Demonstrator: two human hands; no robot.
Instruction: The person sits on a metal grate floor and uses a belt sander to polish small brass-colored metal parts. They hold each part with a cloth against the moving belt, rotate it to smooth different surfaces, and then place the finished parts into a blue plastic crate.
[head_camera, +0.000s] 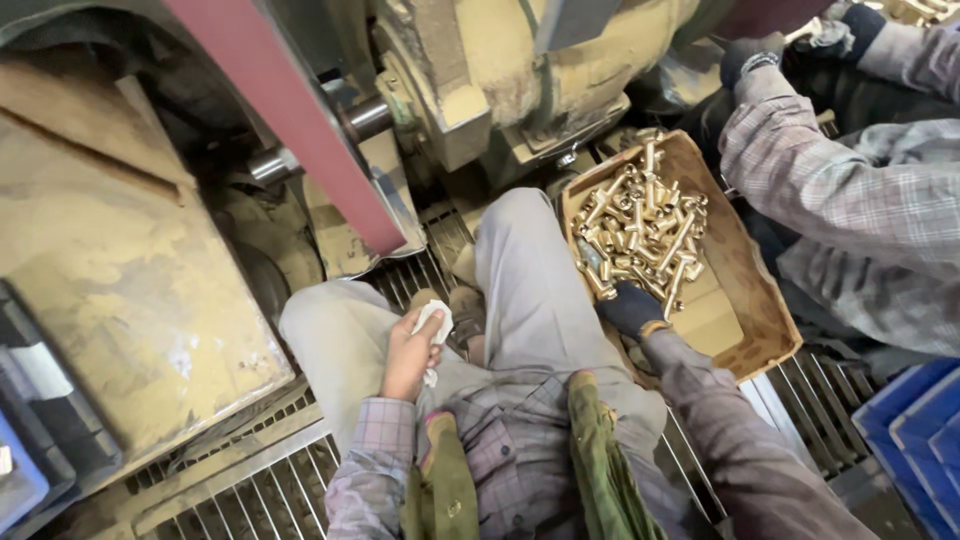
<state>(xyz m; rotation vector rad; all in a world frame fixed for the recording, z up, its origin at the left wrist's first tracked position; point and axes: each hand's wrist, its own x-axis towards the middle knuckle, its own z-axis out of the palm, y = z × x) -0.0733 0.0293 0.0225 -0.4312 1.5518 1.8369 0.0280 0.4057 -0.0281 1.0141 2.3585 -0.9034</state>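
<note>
Metal grating covers the floor under me, and a big dusty machine with a red belt stands close. My left hand is closed around a small white cloth on my knee. My gloved right hand reaches into a brown tray just beside my leg; I cannot tell its grip. Shiny gold-coloured metal parts are piled there. Another person's checked sleeve is near.

Seated with knees drawn up in pale grey trousers, the person keeps both checked-sleeved arms forward. The bare left hand rests on the left thigh, fingers curled closed around a small white cloth. The right hand, in a dark glove, reaches out low beside the right knee, palm down.
</note>
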